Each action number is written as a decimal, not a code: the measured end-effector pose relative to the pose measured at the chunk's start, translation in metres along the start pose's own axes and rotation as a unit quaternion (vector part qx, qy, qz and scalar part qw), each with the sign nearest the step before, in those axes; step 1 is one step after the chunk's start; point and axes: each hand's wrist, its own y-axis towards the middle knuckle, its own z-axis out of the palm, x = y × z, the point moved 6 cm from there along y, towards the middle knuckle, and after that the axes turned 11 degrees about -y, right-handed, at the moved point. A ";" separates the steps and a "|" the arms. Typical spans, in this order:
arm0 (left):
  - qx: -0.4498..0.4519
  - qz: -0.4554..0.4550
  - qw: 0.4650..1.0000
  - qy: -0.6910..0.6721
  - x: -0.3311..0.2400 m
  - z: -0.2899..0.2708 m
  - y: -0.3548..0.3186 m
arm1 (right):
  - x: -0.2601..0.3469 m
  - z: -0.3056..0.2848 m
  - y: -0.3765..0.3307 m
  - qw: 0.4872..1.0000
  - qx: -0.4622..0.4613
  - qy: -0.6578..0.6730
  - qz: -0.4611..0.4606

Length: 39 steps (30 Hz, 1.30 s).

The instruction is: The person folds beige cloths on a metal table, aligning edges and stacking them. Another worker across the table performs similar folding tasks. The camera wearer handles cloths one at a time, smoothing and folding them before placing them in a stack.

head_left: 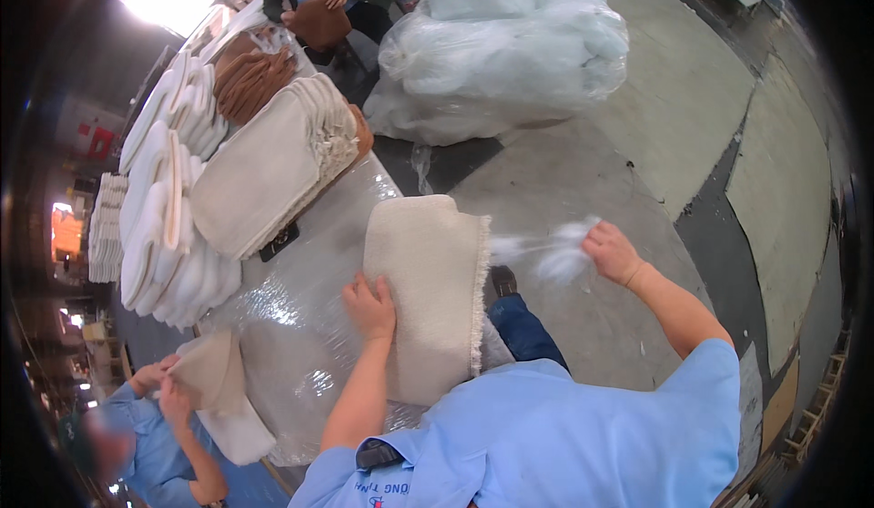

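Note:
A folded cream cloth [423, 280] with a fringed right edge lies on the table in front of me. My left hand [371, 308] rests flat on its left side, fingers spread a little. Off to the right, over the floor, my right hand [612, 253] is closed on a wispy white strand bundle [560, 253]. Motion blurs this bundle, and thin white streaks run from it toward the fringe; I cannot tell whether they are joined to the cloth.
Glossy plastic film covers the table [300, 303]. Beyond are a cream cloth stack [273, 171], white cloth piles [168, 226] and brown cloths [250, 80]. A large plastic-wrapped bundle [510, 44] stands on the floor. Two co-workers [173, 444] handle cloths, one at left, one at the far end.

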 end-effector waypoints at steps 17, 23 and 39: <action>-0.006 -0.029 0.998 0.049 -0.009 -0.003 0.011 | 0.157 0.083 0.134 0.972 0.130 0.173 0.089; -0.044 -0.036 0.997 0.042 -0.007 -0.004 0.006 | 0.134 0.100 -0.063 0.927 0.294 0.168 0.161; 0.040 0.200 0.979 0.016 -0.124 0.078 0.076 | 0.056 0.066 -0.105 0.820 0.112 0.249 0.503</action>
